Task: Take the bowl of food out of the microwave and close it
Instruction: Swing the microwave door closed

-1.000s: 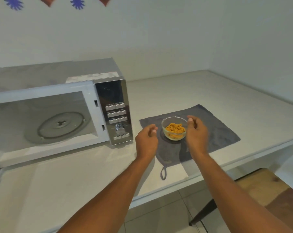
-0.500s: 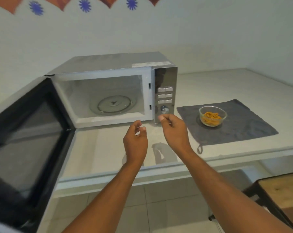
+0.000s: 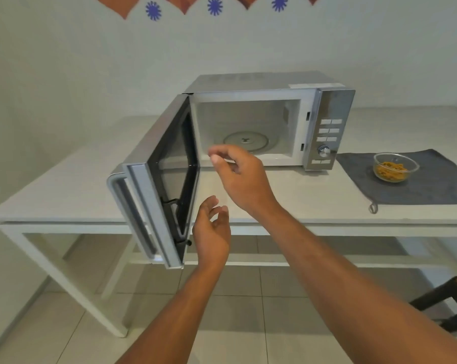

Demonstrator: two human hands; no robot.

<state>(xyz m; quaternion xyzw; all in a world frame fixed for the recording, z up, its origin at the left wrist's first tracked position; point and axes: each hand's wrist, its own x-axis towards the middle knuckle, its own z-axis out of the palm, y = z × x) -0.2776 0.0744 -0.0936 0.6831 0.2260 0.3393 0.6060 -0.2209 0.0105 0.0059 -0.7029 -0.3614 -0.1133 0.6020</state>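
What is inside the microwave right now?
Only the round glass turntable lies on the floor of the microwave; the bowl of food sits outside on the grey cloth. The right hand covers part of the cavity's front lower edge.

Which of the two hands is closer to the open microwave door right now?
The left hand, the lower one, palm turned toward the door near its inner edge. The right hand is raised higher, in front of the empty cavity. Neither touches the door.
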